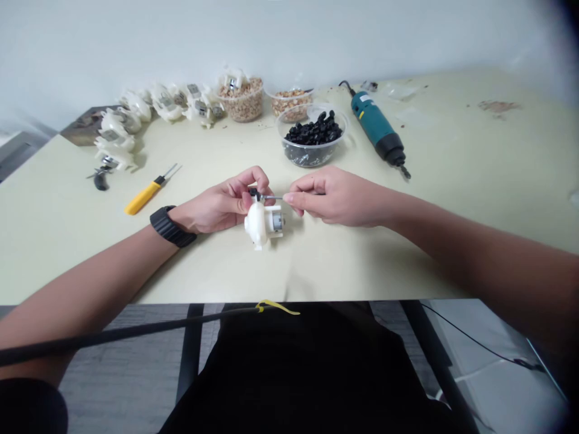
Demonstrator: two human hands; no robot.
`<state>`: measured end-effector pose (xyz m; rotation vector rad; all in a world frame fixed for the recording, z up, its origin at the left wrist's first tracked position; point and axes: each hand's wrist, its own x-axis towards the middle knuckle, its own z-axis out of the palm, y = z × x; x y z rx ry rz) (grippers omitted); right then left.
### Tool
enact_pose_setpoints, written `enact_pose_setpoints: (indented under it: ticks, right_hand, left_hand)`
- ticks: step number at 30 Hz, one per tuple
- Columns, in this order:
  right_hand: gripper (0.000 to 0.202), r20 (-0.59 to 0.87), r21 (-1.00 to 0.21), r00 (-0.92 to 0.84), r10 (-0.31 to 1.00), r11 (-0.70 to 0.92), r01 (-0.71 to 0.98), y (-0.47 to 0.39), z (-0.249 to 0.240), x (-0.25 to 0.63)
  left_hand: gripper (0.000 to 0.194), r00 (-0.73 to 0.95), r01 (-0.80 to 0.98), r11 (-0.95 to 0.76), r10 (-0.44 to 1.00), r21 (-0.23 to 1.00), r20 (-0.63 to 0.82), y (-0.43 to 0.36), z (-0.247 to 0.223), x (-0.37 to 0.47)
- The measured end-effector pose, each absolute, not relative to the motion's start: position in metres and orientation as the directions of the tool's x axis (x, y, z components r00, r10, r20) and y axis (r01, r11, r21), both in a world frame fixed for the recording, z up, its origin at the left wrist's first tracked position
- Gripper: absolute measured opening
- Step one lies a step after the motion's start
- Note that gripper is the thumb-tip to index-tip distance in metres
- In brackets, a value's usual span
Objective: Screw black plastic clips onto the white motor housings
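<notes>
A white plastic housing with a silver motor is held upright over the table in my left hand, whose fingers are closed at its top. A small black part sits there between the thumb and fingers. My right hand is closed on a thin metal shaft, perhaps a screwdriver; its handle is hidden inside the fist. The shaft points left and its tip meets the black part, though the exact contact is too small to make out.
Several similar white housings line the back left. A yellow-handled screwdriver and a black tool lie at left. Behind my hands stands a tub of black parts, near tubs of small brown pieces. A green power driver lies at right.
</notes>
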<state>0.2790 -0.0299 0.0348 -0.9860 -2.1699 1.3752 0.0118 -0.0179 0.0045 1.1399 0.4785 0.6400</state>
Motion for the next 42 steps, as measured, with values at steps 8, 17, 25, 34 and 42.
enact_pose_setpoints:
  ticks: [8, 17, 25, 34, 42]
  right_hand:
    - [0.045, 0.238, -0.927, -0.583, 0.777, 0.36, 0.102, -0.026, 0.025, 0.278]
    - [0.038, 0.398, -0.852, -0.46, 0.794, 0.506, 0.135, -0.022, 0.012, 0.271]
    - [0.031, 0.408, -0.835, -0.374, 0.833, 0.506, 0.216, -0.023, 0.004, 0.26]
    - [0.026, 0.399, -0.816, -0.442, 0.803, 0.531, 0.228, -0.02, 0.012, 0.27]
    - [0.028, 0.457, -0.506, -0.508, 0.73, 0.683, 0.527, -0.019, 0.009, 0.274]
  left_hand:
    - [0.037, 0.591, -0.345, 0.242, 0.807, 0.907, 0.01, -0.018, 0.0, 0.019]
    - [0.014, 0.376, -0.345, 0.203, 0.925, 0.917, -0.063, -0.027, -0.001, 0.031]
    - [0.051, 0.499, -0.296, 0.105, 0.864, 0.949, 0.06, -0.037, 0.002, 0.044]
    - [0.049, 0.425, -0.278, 0.161, 0.905, 0.947, -0.029, -0.036, 0.003, 0.038]
    - [0.055, 0.376, -0.329, 0.137, 0.927, 0.934, -0.004, -0.039, 0.006, 0.04]
